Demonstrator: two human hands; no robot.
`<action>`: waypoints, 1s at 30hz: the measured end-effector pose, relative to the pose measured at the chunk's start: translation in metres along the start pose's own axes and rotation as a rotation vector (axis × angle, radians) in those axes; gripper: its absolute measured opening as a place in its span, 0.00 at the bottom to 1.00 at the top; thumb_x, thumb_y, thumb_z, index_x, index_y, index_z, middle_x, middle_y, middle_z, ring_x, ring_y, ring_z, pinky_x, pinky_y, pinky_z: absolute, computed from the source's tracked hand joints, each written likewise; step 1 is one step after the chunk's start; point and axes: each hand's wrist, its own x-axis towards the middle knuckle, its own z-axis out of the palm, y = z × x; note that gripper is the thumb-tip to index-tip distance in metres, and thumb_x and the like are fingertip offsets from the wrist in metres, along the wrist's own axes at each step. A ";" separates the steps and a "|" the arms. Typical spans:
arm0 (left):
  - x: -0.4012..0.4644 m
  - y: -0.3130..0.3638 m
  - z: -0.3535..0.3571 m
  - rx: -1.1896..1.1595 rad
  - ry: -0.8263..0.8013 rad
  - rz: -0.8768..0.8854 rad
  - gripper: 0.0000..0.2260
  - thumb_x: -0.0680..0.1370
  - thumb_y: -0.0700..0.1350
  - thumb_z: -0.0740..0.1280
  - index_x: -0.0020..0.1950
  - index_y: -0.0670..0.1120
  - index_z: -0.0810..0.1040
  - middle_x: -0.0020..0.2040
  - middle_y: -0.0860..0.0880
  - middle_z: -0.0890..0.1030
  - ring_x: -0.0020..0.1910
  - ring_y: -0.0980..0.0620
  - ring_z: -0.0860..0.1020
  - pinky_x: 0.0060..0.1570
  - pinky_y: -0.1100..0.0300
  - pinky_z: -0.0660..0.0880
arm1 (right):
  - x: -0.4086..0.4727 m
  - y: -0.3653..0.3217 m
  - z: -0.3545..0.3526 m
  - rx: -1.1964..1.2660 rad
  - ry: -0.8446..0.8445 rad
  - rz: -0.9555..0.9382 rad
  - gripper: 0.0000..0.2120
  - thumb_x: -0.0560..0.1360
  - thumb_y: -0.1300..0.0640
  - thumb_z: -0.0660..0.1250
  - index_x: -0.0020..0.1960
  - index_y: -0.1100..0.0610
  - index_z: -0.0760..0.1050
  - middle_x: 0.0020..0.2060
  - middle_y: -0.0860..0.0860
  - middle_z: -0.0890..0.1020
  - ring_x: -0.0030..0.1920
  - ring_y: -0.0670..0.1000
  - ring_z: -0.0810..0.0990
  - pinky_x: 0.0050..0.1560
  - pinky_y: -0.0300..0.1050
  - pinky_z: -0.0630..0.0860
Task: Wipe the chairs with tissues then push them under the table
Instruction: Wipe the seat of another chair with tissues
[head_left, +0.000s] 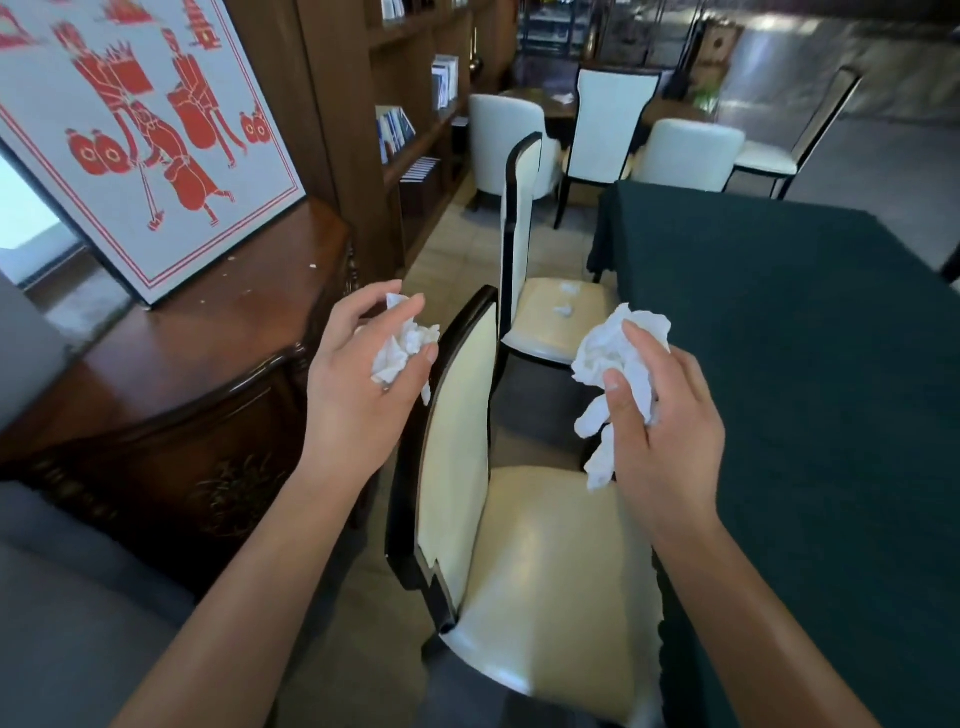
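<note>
The near chair (540, 561), cream-seated with a dark frame, stands side-on below the camera, its seat edge just beside the green-clothed table (810, 364) on the right. Above its backrest the left hand (358, 384) holds a crumpled white tissue (402, 348), fingers curled round it in a loose grip. Over the seat's far end the right hand (660, 415) pinches a larger tissue wad (613, 364) between thumb and fingers, a tail of it hanging toward the seat. Beyond stands a second chair (550, 312) of the same kind, with small tissue scraps (563, 309) lying on its seat. To the left is a dark wooden sideboard (171, 374) bearing a framed red-figure print (140, 135).
</note>
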 end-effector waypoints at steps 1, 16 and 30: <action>0.004 -0.004 -0.003 -0.003 0.000 -0.003 0.17 0.80 0.45 0.73 0.68 0.46 0.80 0.70 0.49 0.75 0.68 0.58 0.72 0.63 0.70 0.73 | 0.002 -0.005 0.003 0.005 0.012 0.003 0.20 0.83 0.48 0.61 0.73 0.46 0.74 0.59 0.41 0.76 0.55 0.31 0.73 0.53 0.22 0.66; 0.094 -0.132 -0.089 -0.071 -0.110 0.145 0.16 0.79 0.41 0.73 0.67 0.45 0.81 0.69 0.49 0.76 0.65 0.71 0.69 0.61 0.80 0.66 | -0.010 -0.110 0.145 -0.065 0.202 0.090 0.18 0.83 0.47 0.61 0.72 0.46 0.75 0.60 0.38 0.75 0.58 0.31 0.73 0.55 0.23 0.66; 0.175 -0.177 -0.023 -0.219 -0.182 0.241 0.16 0.79 0.41 0.73 0.67 0.44 0.81 0.68 0.48 0.77 0.67 0.56 0.74 0.64 0.70 0.72 | 0.068 -0.091 0.175 -0.150 0.337 0.093 0.18 0.83 0.49 0.63 0.71 0.50 0.77 0.62 0.41 0.76 0.58 0.35 0.74 0.56 0.22 0.66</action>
